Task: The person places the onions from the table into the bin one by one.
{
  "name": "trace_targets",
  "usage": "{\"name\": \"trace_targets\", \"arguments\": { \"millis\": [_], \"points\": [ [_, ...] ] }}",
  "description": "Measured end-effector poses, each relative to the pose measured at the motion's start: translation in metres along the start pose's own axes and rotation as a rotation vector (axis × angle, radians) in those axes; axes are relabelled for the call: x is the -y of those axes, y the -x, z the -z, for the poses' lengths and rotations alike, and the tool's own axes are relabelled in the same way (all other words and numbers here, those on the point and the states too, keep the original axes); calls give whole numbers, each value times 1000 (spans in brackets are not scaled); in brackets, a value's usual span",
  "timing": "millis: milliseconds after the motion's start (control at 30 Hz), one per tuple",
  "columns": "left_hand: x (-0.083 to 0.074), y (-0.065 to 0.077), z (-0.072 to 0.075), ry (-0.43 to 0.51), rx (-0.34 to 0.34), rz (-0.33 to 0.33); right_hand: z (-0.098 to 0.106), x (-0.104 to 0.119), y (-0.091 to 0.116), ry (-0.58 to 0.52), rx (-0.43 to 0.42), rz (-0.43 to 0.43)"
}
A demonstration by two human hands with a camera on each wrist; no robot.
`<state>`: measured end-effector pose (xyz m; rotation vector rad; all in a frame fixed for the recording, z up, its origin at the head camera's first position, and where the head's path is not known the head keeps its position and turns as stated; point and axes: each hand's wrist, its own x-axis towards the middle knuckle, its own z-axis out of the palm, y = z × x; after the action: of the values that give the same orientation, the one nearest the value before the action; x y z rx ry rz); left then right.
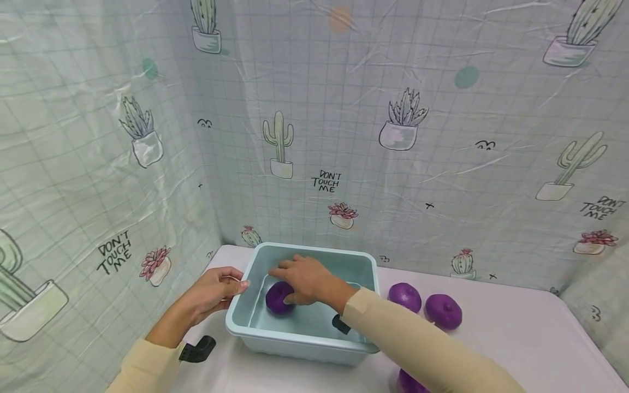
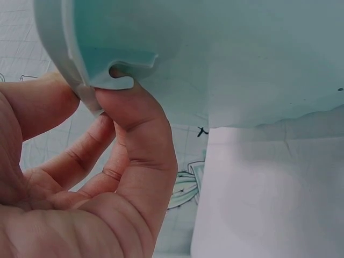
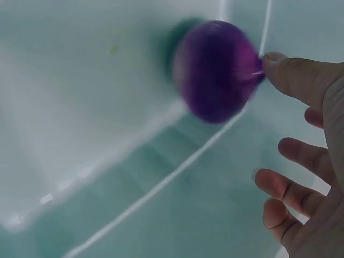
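Observation:
A pale blue-green plastic bin [image 1: 309, 344] stands on the table. My left hand [image 1: 213, 292] pinches its left rim between thumb and fingers; the left wrist view shows the bin's edge [image 2: 115, 83] between them. My right hand [image 1: 304, 278] reaches down inside the bin, back uppermost. In there, a glossy purple onion [image 1: 279, 299] lies near the left wall. From the right wrist view, the right thumb [image 3: 295, 75] meets the tapered tip of this onion [image 3: 215, 72], while the other fingers [image 3: 290, 188] are spread apart from it, loosely bent.
To the right of the bin, two more purple onions [image 1: 405, 296] [image 1: 444, 311] lie on the white table [image 1: 516, 338]. Another onion [image 1: 411, 382] shows partly beneath the right sleeve. A cactus-print sheet [image 1: 344, 109] hangs behind the table and along the left.

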<state>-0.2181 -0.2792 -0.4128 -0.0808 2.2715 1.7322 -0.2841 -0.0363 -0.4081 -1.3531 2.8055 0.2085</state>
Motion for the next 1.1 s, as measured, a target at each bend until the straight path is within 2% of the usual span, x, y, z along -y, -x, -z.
{"name": "trace_targets", "arguments": {
  "millis": [133, 300, 467, 600, 700, 867, 1000, 1100],
  "points": [
    [-1, 0, 0, -14, -5, 1, 12, -7, 9, -14, -9, -3],
    [-2, 0, -1, -29, -12, 4, 35, -19, 35, -68, -12, -23],
    [-1, -1, -2, -41, -5, 2, 54, -33, 74, -129, -23, -43],
    [-1, -1, -2, -59, -10, 8, 62, -46, 113, -161, -64, -31],
    [-1, -2, -3, -73, -13, 25, 63, -56, 146, -181, -119, -28],
    [-3, -3, -4, -61, -6, 52, 56, -67, 208, -181, -177, -105],
    [-3, -2, -1, -59, 2, 49, 41, -72, 250, -156, -229, -165],
    [-3, -1, 0, -53, 12, 50, 28, -70, 277, -152, -228, -204]
  ]
}}
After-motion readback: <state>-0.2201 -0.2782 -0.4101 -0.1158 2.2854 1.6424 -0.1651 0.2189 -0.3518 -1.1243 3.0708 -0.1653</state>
